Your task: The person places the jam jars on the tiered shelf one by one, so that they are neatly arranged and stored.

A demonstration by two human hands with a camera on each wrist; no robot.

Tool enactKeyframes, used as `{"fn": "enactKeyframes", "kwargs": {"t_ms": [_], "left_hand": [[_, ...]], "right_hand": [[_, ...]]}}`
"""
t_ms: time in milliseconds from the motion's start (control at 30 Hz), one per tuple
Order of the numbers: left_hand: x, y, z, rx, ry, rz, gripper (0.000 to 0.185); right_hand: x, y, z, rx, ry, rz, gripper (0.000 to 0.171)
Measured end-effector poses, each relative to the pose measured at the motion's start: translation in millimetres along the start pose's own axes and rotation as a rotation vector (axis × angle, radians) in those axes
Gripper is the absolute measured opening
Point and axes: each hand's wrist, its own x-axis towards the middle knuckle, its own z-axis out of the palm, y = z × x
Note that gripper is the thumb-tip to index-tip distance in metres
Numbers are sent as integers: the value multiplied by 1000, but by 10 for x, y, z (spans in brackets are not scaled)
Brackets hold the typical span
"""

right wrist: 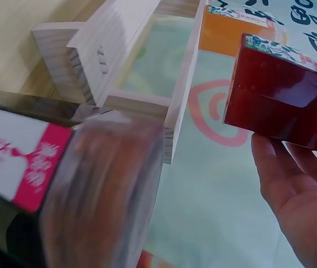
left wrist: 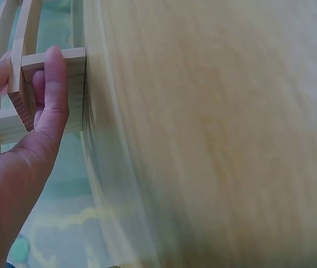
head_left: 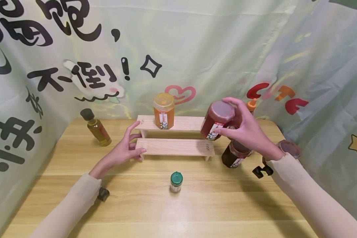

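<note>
My right hand (head_left: pixel 245 129) grips a dark red jar (head_left: pixel 208 124) by its sides, tilted, above the right end of a two-step wooden rack (head_left: pixel 172 146). In the right wrist view the jar (right wrist: pixel 281 100) appears apart from the rack's boards. At the rack's left end, my left hand (head_left: pixel 126 147) holds the lower step between thumb and fingers. The left wrist view shows the thumb and fingers on either side of the step's board (left wrist: pixel 22 61). An orange-yellow jar (head_left: pixel 163 114) stands upright on the upper step, left of its middle.
Right of the rack stands a dark jar (head_left: pixel 233 157), with an orange-tipped bottle (head_left: pixel 251 105) and another lidded jar (head_left: pixel 289 148) beyond it. A black-capped oil bottle (head_left: pixel 98 130) is at the left. A small green-capped shaker (head_left: pixel 176 181) stands in front on the wooden table (head_left: pixel 137 205). Printed cloth (head_left: pixel 211 49) hangs behind.
</note>
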Motion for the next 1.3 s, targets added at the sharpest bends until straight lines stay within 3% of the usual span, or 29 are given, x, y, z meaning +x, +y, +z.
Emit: {"fn": "enactKeyframes", "kwargs": {"t_ms": [467, 867, 1300], "left_hand": [[6, -9, 24, -36, -4, -4, 114], [-1, -10, 20, -31, -8, -9, 113], [-15, 3, -3, -23, -2, -5, 113]], "right_hand": [[386, 168, 85, 17, -33, 55, 89], [559, 210, 194, 60, -153, 90, 89], [671, 244, 310, 60, -184, 125, 91]]}}
